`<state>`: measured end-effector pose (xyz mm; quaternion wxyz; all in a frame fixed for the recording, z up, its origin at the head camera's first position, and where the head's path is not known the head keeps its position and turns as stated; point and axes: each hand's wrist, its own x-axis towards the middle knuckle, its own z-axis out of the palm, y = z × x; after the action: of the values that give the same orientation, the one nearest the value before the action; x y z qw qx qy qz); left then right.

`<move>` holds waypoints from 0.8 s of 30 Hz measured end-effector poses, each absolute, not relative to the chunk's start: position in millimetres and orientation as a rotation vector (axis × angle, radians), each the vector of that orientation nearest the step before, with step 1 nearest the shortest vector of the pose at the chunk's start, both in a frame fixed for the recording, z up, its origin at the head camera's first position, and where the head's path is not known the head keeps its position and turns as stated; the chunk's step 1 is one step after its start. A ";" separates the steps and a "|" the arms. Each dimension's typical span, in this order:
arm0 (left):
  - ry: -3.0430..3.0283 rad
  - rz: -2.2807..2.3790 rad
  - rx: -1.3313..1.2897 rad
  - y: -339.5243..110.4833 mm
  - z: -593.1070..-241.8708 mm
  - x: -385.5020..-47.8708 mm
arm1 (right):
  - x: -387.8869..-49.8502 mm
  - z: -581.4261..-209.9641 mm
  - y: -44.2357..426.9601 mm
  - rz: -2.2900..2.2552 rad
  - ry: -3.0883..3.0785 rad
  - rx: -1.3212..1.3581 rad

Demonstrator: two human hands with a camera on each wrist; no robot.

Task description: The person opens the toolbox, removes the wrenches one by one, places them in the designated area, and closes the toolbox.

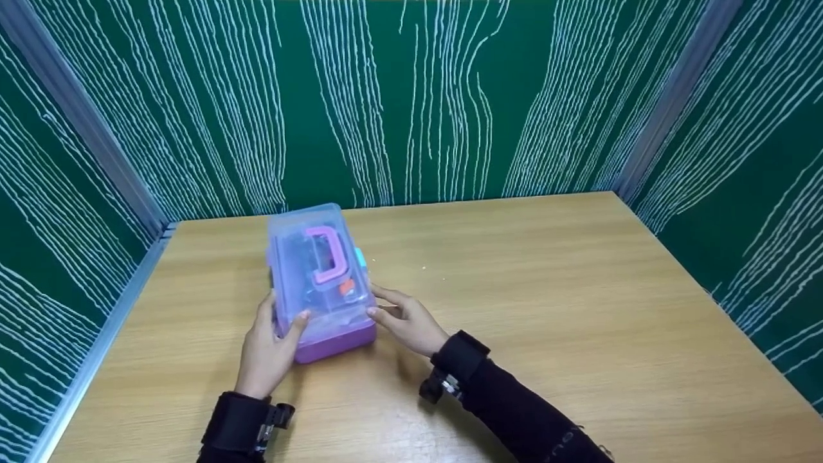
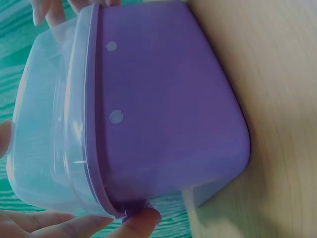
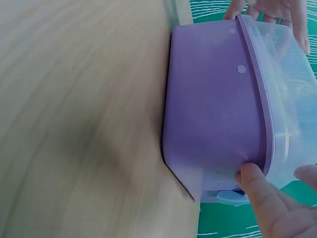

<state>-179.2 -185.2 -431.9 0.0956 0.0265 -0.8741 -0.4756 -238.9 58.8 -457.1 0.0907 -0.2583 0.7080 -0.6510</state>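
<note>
A purple plastic storage box (image 1: 337, 345) with a clear lid (image 1: 292, 257) is on the wooden table, its lid closed. A pink handle (image 1: 335, 254) lies on the lid, and a teal latch (image 1: 361, 258) shows on the right side. My left hand (image 1: 267, 350) grips the left side near the front, thumb over the lid's edge. At the front right corner my right hand (image 1: 411, 321) holds the box, thumb by the lid and fingers along the side. Through the lid an orange piece (image 1: 346, 287) is visible; other contents are blurred.
The wooden table (image 1: 546, 289) spreads to the right of the box, with a few tiny white specks beyond my right hand. Green panels (image 1: 443, 96) with white wavy lines stand behind and at both sides. A metal rail (image 1: 106, 341) runs along the left edge.
</note>
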 end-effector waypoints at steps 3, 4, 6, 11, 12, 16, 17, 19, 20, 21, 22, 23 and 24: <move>-2.583 -1.417 0.046 -178.0 -433.3 -178.3 | -234.9 -457.6 71.0 -1.939 2.103 -0.769; -2.579 -1.420 0.033 -175.4 -433.6 -177.9 | -233.8 -458.0 74.9 -1.942 2.097 -0.777; -2.575 -1.419 0.010 -170.2 -434.4 -177.3 | -231.1 -458.5 82.6 -1.936 2.096 -0.782; -2.559 -1.413 -0.042 -157.9 -436.4 -175.9 | -224.3 -459.6 100.5 -1.926 2.108 -0.802; -2.559 -1.412 -0.048 -155.5 -436.7 -175.5 | -223.1 -460.1 104.1 -1.925 2.111 -0.808; -2.571 -1.421 -0.062 -146.4 -437.3 -173.0 | -216.5 -461.1 118.6 -1.910 2.142 -0.827; -2.576 -1.425 -0.070 -144.1 -437.4 -172.3 | -214.6 -461.3 122.1 -1.907 2.147 -0.828; -2.583 -1.449 -0.090 -139.7 -437.5 -171.1 | -210.9 -461.8 129.0 -1.901 2.161 -0.842; -2.585 -1.457 -0.103 -137.6 -437.6 -170.7 | -209.0 -462.1 132.3 -1.899 2.165 -0.848; -2.587 -1.467 -0.116 -135.4 -437.7 -170.4 | -207.3 -462.4 135.4 -1.901 2.165 -0.855; -2.591 -1.471 -0.128 -133.5 -437.8 -170.2 | -205.3 -462.8 138.5 -1.905 2.165 -0.867; -2.593 -1.474 -0.142 -131.5 -437.7 -169.9 | -203.5 -463.1 141.5 -1.908 2.162 -0.880; -2.595 -1.470 -0.154 -129.5 -437.6 -169.6 | -201.4 -463.2 144.3 -1.912 2.159 -0.887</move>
<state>-169.6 -129.5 -437.6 0.0776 -0.0513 -0.8663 -0.4909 -201.4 144.3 -463.2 0.0621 -0.2934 0.7142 -0.6324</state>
